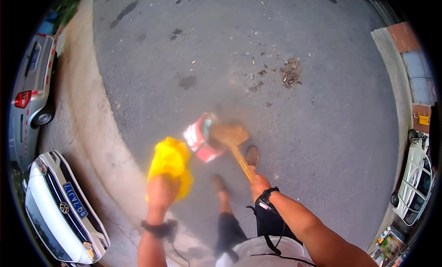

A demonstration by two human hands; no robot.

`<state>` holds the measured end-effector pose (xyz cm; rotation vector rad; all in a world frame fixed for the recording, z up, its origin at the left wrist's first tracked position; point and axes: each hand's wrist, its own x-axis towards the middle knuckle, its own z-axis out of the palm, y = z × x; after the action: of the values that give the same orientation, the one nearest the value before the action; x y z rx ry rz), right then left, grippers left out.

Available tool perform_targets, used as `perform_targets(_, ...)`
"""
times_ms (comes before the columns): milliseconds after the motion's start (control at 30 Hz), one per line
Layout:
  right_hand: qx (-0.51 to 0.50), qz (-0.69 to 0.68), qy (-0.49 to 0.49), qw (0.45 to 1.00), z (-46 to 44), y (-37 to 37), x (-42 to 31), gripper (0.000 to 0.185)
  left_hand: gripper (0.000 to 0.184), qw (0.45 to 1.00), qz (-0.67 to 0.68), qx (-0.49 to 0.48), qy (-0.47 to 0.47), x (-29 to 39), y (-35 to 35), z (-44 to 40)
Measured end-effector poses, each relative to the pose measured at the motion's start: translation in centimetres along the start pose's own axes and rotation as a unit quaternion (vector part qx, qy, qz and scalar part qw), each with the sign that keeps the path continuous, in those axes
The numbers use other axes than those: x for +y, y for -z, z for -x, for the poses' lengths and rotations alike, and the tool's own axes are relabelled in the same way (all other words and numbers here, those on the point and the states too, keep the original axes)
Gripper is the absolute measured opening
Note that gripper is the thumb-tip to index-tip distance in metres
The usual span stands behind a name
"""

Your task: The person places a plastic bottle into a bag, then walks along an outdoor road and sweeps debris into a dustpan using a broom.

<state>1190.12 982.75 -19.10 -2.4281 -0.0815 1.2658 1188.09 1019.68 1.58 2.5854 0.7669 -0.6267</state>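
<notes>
My left hand (164, 189) is closed on a crumpled yellow bag (169, 159), which hangs around it. My right hand (260, 183) grips the wooden handle of a broom (232, 134), whose brownish head is ahead of my feet. Right beside the broom head, on its left, is a red and white container (200, 139), tilted and blurred. Whether the broom head touches it cannot be made out. A black band with a device is on each wrist.
Dry leaf litter (291, 74) lies on the asphalt (331, 129) ahead, with small scraps around it. A white car (60, 212) and a grey vehicle (34, 99) stand at left. Another white car (415, 179) is at right, beside a kerb.
</notes>
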Motion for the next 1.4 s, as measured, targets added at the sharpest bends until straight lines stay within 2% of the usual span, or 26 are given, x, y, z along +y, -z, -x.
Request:
perform_targets(67,-0.078,-0.105,-0.027,0.991,2.6,2.0,1.0,0.064,0.029,1.000,0.001,-0.003,0.004,-0.5,-0.2,0.1)
perform_targets(133,-0.107,-0.222,-0.074,0.966,6.1,4.6,0.3,0.074,0.029,1.000,0.006,0.002,0.006,-0.7,-0.2,0.1)
perform_targets(167,-0.078,-0.175,-0.030,0.981,7.1,4.4,0.9,0.076,0.029,1.000,0.011,0.004,0.005,-0.9,-0.3,0.2)
perform_targets(233,-0.022,-0.139,-0.024,0.990,7.7,3.3,3.4,0.077,0.029,1.000,0.016,0.003,0.004,-1.2,-0.5,0.7)
perform_targets(300,0.083,-0.064,0.057,0.993,6.8,2.6,5.8,0.078,0.029,1.000,0.014,-0.002,0.005,-1.2,-0.5,0.7)
perform_targets(400,0.104,-0.013,-0.039,0.994,3.6,4.4,4.5,0.071,0.029,1.000,-0.002,-0.011,0.018,-0.8,-0.5,0.8)
perform_targets(467,0.039,0.033,-0.105,0.993,0.6,5.1,0.7,0.063,0.029,1.000,0.004,-0.003,0.014,-0.4,-0.5,0.9)
perform_targets(567,-0.036,0.083,-0.099,0.991,-2.1,-2.1,0.1,0.049,0.029,1.000,0.003,-0.004,0.015,-0.4,-0.5,0.8)
perform_targets(633,-0.049,0.077,-0.051,0.995,-0.9,-2.8,-0.3,0.051,0.029,1.000,0.001,-0.004,0.019,-0.2,-0.5,0.7)
perform_targets(800,-0.041,-0.087,0.032,0.995,5.8,1.4,0.5,0.069,0.030,1.000,-0.010,-0.001,0.013,-0.6,-0.4,0.8)
perform_targets(900,0.009,-0.052,-0.020,0.998,7.5,2.6,2.5,0.077,0.030,1.000,-0.004,0.005,0.020,-0.5,-0.4,0.9)
perform_targets(1100,0.085,-0.013,-0.105,0.991,1.0,4.5,0.9,0.069,0.030,1.000,-0.018,-0.008,0.020,-0.6,-0.5,1.2)
perform_targets(1200,0.005,0.041,-0.124,0.991,-2.4,-0.4,-1.0,0.064,0.031,0.999,-0.019,-0.008,0.024,-0.7,-0.7,1.2)
perform_targets(1300,-0.045,0.040,0.006,0.998,0.1,-1.9,-0.9,0.064,0.031,1.000,-0.014,0.007,0.016,-0.7,-0.7,1.4)
perform_targets(1400,-0.073,-0.224,-0.088,0.968,5.8,1.5,-3.2,0.072,0.031,0.999,-0.029,0.003,0.027,-2.3,-1.0,2.2)
